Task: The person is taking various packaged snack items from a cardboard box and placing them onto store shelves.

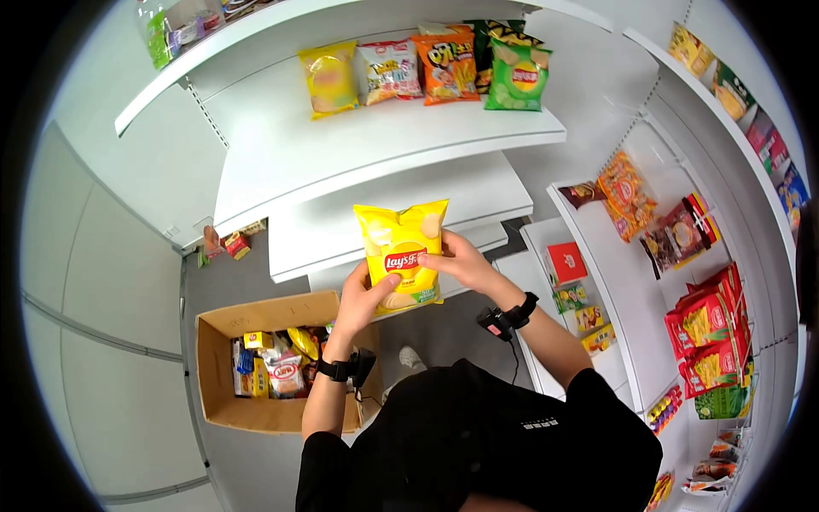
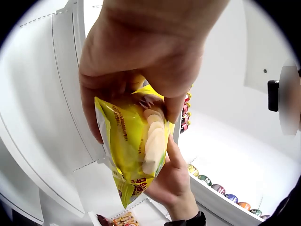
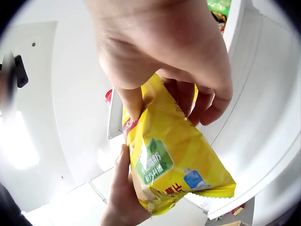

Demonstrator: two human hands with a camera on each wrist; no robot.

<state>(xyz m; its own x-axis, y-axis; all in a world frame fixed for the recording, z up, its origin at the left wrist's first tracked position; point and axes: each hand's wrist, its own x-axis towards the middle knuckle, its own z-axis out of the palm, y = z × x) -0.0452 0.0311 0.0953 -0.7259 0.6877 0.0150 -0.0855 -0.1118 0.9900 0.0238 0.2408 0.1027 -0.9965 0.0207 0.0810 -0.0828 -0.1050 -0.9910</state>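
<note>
A yellow Lay's chip bag (image 1: 401,243) is held upright in front of the body, its printed front toward the head camera. My left hand (image 1: 362,300) grips its lower left side, thumb on the front. On the right side my right hand (image 1: 461,263) grips it, thumb across the red logo and fingers behind. In the left wrist view the bag (image 2: 136,141) shows its side between thumb and fingers. The right wrist view shows the bag's (image 3: 174,146) green label, with the right fingers curled round its back.
Chip bags stand on the white shelf (image 1: 384,141) ahead, including a yellow bag (image 1: 330,78) and a green bag (image 1: 518,77). A cardboard box (image 1: 213,367) of mixed snacks sits on the floor at left. Shelves (image 1: 597,273) with snack packs line the right.
</note>
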